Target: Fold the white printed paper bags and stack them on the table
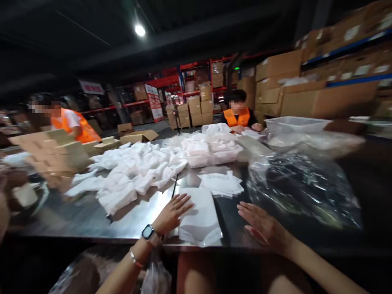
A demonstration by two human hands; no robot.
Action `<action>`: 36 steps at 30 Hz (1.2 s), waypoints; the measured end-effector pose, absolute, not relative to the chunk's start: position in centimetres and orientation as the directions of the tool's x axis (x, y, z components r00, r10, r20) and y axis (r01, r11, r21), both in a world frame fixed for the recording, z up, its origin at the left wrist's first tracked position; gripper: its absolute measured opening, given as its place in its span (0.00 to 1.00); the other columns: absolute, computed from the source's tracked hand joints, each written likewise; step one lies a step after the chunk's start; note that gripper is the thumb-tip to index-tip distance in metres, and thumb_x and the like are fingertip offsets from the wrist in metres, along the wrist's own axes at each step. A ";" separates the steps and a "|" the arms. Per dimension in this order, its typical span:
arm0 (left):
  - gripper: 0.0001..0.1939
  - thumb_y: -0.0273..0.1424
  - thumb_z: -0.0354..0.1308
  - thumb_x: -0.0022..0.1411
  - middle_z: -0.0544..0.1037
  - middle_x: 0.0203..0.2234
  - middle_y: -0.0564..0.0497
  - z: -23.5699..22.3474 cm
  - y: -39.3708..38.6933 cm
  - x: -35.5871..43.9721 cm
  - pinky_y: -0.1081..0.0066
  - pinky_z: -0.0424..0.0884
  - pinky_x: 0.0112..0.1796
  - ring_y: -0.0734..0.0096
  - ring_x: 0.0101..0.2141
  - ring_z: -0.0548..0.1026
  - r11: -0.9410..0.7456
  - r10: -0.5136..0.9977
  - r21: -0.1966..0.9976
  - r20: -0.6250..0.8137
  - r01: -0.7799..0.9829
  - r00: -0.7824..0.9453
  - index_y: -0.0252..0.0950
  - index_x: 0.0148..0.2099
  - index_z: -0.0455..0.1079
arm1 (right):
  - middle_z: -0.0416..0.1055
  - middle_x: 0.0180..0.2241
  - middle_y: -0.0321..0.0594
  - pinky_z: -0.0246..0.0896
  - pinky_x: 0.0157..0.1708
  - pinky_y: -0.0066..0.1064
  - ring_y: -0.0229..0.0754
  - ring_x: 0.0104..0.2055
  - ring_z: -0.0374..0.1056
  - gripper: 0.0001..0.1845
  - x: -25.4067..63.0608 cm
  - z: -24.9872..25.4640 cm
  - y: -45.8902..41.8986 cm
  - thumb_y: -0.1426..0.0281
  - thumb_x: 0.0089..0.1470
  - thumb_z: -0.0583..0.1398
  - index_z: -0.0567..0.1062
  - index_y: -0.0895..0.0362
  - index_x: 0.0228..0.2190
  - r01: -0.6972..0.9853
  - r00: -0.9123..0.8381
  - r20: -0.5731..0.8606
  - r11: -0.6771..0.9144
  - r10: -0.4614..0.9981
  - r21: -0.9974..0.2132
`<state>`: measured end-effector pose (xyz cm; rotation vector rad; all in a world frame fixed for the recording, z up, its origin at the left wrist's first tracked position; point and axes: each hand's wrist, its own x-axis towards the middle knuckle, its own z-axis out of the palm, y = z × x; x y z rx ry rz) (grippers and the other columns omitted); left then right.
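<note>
A flat white packet in a clear plastic sleeve lies on the table near its front edge. My left hand, with a watch at the wrist, rests at the packet's left side, fingers stretched out over it. To the right of the packet, my right hand is held apart from it, fingers extended and holding nothing. Just beyond the packet lies a small stack of white printed bags. A heap of loose white cloth pieces spreads to the left, some with sleeve-like ends.
A pile of packed white bundles stands behind the stack. Crumpled clear plastic covers the right side, with a white tray behind. Brown boxes are stacked at left. Two people in orange vests are across the table.
</note>
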<state>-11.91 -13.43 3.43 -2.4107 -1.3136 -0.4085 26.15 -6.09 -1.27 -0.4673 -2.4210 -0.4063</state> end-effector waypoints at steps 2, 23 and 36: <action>0.34 0.18 0.48 0.55 0.61 0.64 0.51 3.4 -12.5 -12.0 0.57 0.56 0.62 0.62 0.63 0.59 -0.586 0.714 -0.186 0.341 0.788 0.611 0.40 0.63 0.62 | 0.66 0.58 0.45 0.61 0.59 0.41 0.45 0.63 0.57 0.30 21.9 -0.2 -3.7 0.76 0.56 0.56 0.64 0.56 0.60 0.304 -0.800 0.579 0.938 0.155 0.168; 0.18 0.30 0.47 0.70 0.75 0.53 0.44 -1.0 -14.0 -12.5 0.68 0.55 0.62 0.65 0.56 0.69 -0.832 0.511 0.035 0.435 0.553 0.741 0.30 0.57 0.67 | 0.69 0.55 0.50 0.55 0.62 0.38 0.44 0.60 0.62 0.23 16.3 -0.2 -3.3 0.71 0.63 0.51 0.66 0.57 0.59 -0.115 -0.930 0.365 0.980 -0.049 -0.160; 0.33 0.62 0.42 0.61 0.68 0.22 0.52 -1.0 -14.7 -9.4 0.71 0.58 0.28 0.71 0.26 0.61 -0.099 0.943 0.935 0.197 0.340 -0.267 0.35 0.27 0.64 | 0.70 0.21 0.38 0.58 0.25 0.30 0.41 0.24 0.63 0.26 13.3 -0.8 -3.3 0.45 0.48 0.56 0.70 0.56 0.20 0.300 -0.552 0.111 0.321 0.826 -0.898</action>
